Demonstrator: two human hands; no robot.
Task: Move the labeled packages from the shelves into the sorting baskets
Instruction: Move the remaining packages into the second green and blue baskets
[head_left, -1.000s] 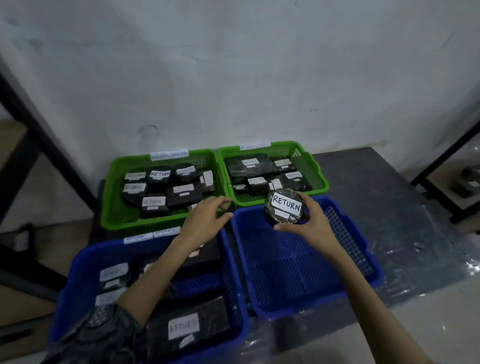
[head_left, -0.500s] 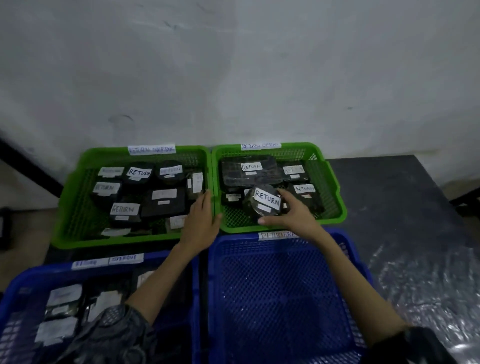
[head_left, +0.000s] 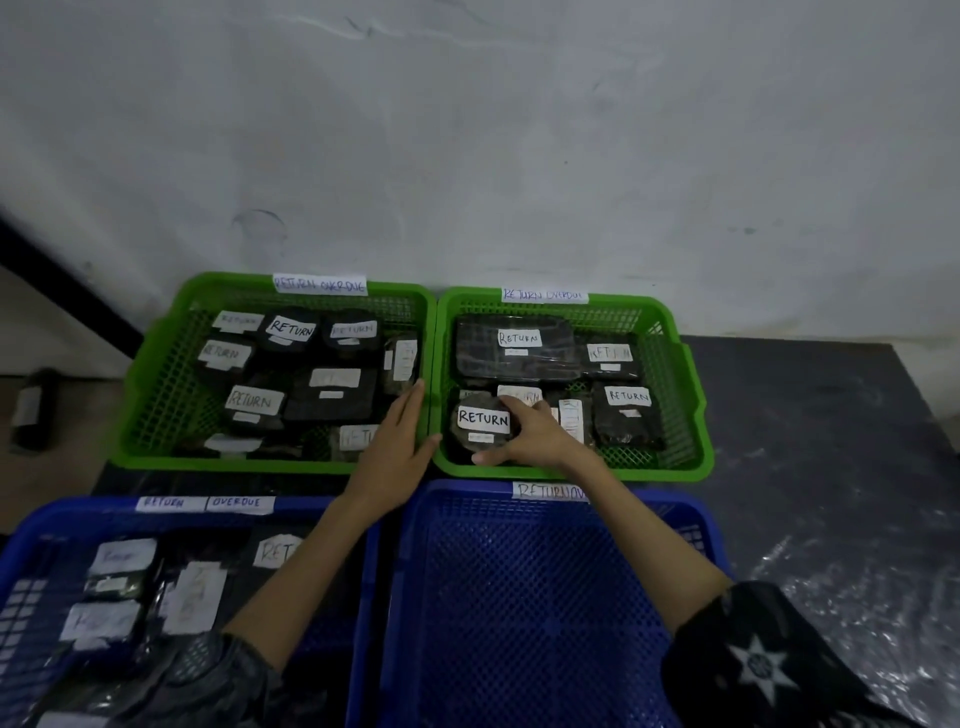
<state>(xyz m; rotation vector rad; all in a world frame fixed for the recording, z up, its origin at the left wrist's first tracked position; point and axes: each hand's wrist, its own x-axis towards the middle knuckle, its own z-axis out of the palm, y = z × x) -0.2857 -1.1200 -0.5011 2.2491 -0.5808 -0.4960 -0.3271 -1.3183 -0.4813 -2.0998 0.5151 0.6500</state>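
Observation:
A round black package (head_left: 480, 423) with a white RETURN label sits low in the near left corner of the right green basket (head_left: 680, 364), among other labelled black packages. My right hand (head_left: 535, 434) grips its right side, fingers curled around it. My left hand (head_left: 397, 452) lies flat with fingers together over the rims between the left green basket (head_left: 156, 364) and the right one, holding nothing.
Both green baskets stand against a white wall and hold several RETURN packages. Nearer me, a blue basket (head_left: 545, 597) on the right has nothing in it, and a blue basket (head_left: 31, 545) on the left holds several packages. Dark tabletop (head_left: 810, 426) extends right.
My right hand carried the round RETURN package from above the right blue basket forward and down into the right green basket. My left hand moved forward to the green rims.

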